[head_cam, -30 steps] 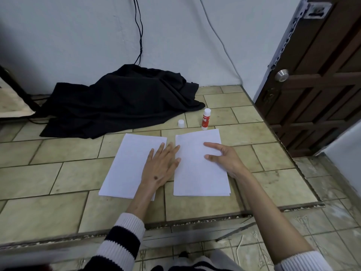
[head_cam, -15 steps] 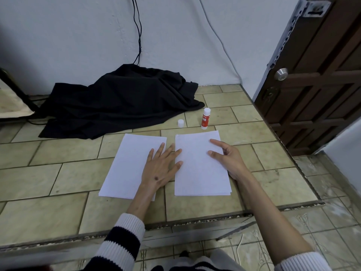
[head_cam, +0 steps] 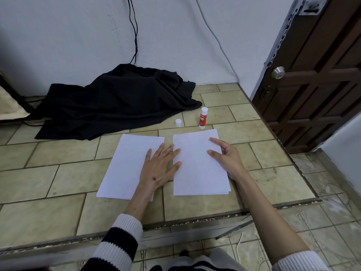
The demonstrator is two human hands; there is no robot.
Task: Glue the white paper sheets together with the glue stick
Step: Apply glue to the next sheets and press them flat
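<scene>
Now your left hand lies flat, grip released, bridging two white paper stacks; your right hand, grip relaxed, fingertips the right stack; the uncapped glue stick stands beyond.

Over the last second the right hand has slid a little farther up the right stack of white paper sheets, toward its far edge, with its index finger now stretched out and thumb spread apart.
</scene>
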